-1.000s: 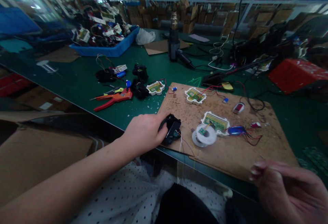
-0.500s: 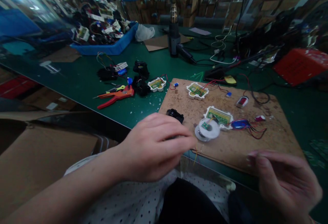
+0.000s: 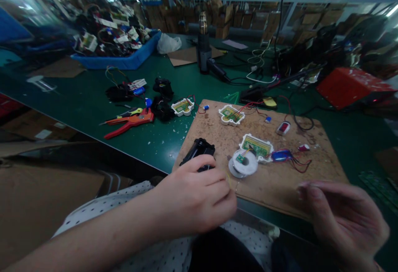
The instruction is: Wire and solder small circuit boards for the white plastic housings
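Note:
My left hand [image 3: 199, 193] is closed over the near end of a black plastic housing [image 3: 199, 149], at the left front of a brown board; its fingertips are partly hidden. A thin yellow wire shows beside those fingers. Past the board's front right edge, my right hand [image 3: 345, 218] has thumb and forefinger pinched together, and whatever they hold is too small to make out. Between the hands lies a white spool of solder [image 3: 245, 164] with a tiny green circuit board [image 3: 240, 158] on it. Behind the spool is a white-framed circuit board [image 3: 258, 145] wired to a blue battery [image 3: 281, 155].
The brown board [image 3: 270, 189] also carries another white-framed circuit [image 3: 231, 115]. To its left lie red wire strippers [image 3: 127, 125] and black housings [image 3: 163, 108]. Farther back are a heat gun [image 3: 203, 52], a full blue bin [image 3: 124, 61] and a red box [image 3: 351, 85].
My left hand has moved slightly down, and more of the black housing shows beyond its fingers. The right hand keeps its pinch. The whole view has shifted a little.

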`<state>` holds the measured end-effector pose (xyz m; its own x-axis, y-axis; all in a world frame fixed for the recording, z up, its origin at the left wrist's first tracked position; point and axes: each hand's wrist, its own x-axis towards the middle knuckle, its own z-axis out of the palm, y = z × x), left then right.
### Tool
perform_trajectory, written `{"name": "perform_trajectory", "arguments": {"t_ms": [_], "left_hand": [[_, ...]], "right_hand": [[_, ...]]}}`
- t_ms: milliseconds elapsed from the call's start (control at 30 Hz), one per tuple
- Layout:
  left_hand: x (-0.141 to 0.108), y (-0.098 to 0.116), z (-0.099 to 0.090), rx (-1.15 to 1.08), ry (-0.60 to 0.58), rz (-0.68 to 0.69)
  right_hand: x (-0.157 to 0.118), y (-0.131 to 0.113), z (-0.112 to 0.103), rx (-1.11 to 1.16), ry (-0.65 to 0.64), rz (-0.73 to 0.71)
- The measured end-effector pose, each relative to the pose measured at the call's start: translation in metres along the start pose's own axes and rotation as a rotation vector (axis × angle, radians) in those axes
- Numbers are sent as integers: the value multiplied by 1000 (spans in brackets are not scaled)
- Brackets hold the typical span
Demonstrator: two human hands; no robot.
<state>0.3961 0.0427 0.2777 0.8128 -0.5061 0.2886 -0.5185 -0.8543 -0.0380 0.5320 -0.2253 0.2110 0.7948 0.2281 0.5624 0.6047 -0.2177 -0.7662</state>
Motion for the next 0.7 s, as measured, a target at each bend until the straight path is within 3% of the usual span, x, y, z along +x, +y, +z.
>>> {"name": "perform_trajectory", "arguments": {"t_ms": [200,300,467,567,700], "left_hand": [[0,-4,10,-113,84,-154],[3,-4,20,-191,174,-219],[8,-2,31,-311,261,-388],[8,-4,37,-362,279,-472],[7,-6,44,-430,257,-550]], "right_hand": [[84,11,13,-63,-182,203],[137,28,35,93,-239,442],[210,70,76,96,-216,561],[237,88,101,67,-210,573],[249,102,133,71,-233,572]]}}
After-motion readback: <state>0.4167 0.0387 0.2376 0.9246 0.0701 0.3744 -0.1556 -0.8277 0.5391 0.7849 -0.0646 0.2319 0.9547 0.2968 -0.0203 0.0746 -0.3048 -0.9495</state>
